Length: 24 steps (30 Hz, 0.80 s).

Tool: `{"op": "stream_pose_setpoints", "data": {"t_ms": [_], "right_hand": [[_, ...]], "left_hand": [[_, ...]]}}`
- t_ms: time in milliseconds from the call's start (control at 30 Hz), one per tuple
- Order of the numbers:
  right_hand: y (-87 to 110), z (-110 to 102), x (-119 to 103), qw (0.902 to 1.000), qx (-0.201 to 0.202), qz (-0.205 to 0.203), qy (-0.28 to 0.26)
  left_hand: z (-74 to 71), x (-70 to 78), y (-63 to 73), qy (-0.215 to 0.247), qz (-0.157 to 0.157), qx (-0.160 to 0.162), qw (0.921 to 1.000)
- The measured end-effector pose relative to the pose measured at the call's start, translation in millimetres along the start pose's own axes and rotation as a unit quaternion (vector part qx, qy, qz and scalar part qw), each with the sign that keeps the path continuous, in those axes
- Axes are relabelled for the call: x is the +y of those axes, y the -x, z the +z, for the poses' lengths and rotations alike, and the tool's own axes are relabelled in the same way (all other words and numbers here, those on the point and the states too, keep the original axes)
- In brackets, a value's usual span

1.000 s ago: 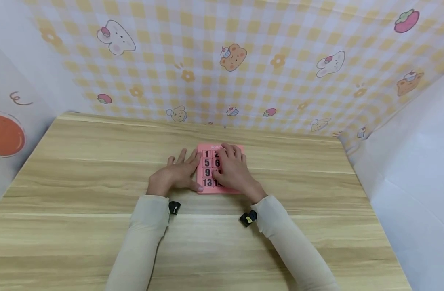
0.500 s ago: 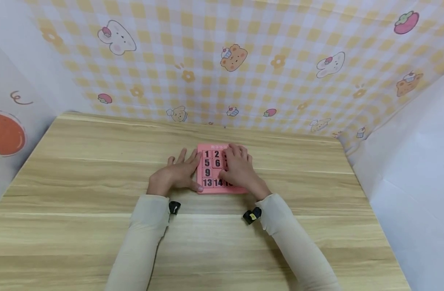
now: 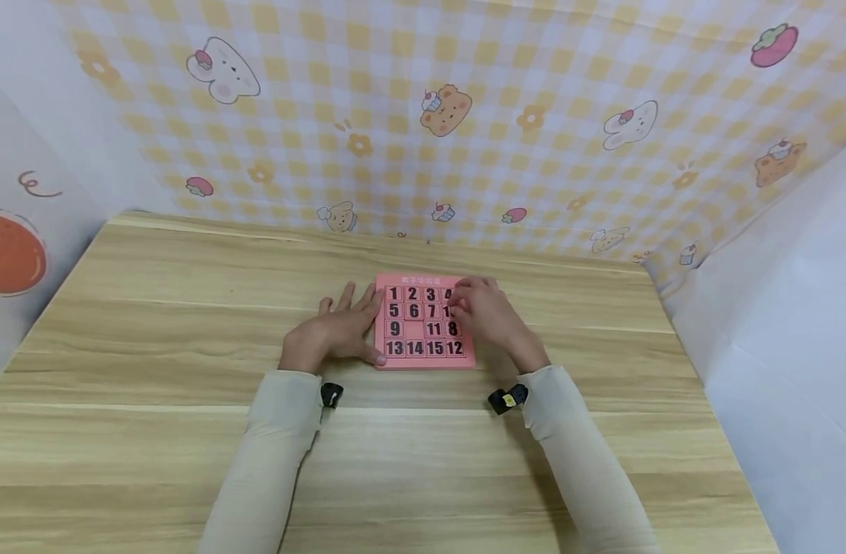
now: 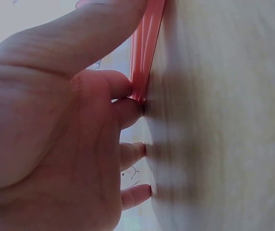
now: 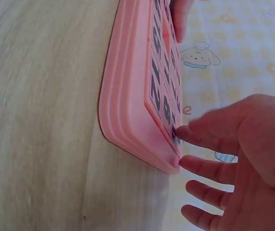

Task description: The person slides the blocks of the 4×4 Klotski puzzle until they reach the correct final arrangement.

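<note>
A pink number sliding puzzle [image 3: 426,365] lies flat on the table. My left hand [image 3: 332,331] rests against its left edge, thumb at the near corner and the other fingers spread. In the left wrist view, those fingertips [image 4: 140,149] come down to the table beside the pink side wall [image 4: 144,53]. Over the puzzle's right side, my right hand [image 3: 495,317] has its thumb and index finger at the right-column tile in the second row, partly covering it. Below that sits the 8 tile [image 3: 453,329]. A vacant slot shows between the 9 tile [image 3: 395,329] and the 11 tile [image 3: 433,329].
The wood-grain table [image 3: 187,308] extends around the puzzle on all sides. A yellow checked cloth [image 3: 388,169] with cartoon prints hangs along the back edge. White panels [image 3: 790,308] stand at the left and right.
My right hand has moved from the puzzle's middle columns to its right edge, uncovering most tiles. The slot beside the 9 looks vacant since half a second ago. My left hand has stayed put.
</note>
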State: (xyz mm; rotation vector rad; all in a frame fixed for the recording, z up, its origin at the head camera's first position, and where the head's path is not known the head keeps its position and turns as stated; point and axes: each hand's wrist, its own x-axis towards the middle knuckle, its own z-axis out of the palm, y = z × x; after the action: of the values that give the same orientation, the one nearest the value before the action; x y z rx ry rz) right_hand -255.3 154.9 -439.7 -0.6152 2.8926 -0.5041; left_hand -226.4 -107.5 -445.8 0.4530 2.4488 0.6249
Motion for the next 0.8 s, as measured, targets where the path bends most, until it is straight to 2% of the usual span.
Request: {"op": "stream_pose_setpoints", "data": {"t_ms": [133, 467, 800], "right_hand": [[1.6, -1.6, 1.0, 0.9999, -0.012, -0.005, 0.001], [1.1, -1.1, 1.7, 0.9993, -0.012, -0.004, 0.037], [-1.9, 1.9, 2.2, 0.9997, -0.013, -0.001, 0.018]], "left_hand": [[0.6, -0.8, 0.2, 0.000, 0.000, 0.000, 1.0000], [-0.1, -0.7, 0.2, -0.005, 0.001, -0.003, 1.0000], [-0.2, -0.8, 1.1, -0.007, 0.002, -0.003, 1.0000]]}}
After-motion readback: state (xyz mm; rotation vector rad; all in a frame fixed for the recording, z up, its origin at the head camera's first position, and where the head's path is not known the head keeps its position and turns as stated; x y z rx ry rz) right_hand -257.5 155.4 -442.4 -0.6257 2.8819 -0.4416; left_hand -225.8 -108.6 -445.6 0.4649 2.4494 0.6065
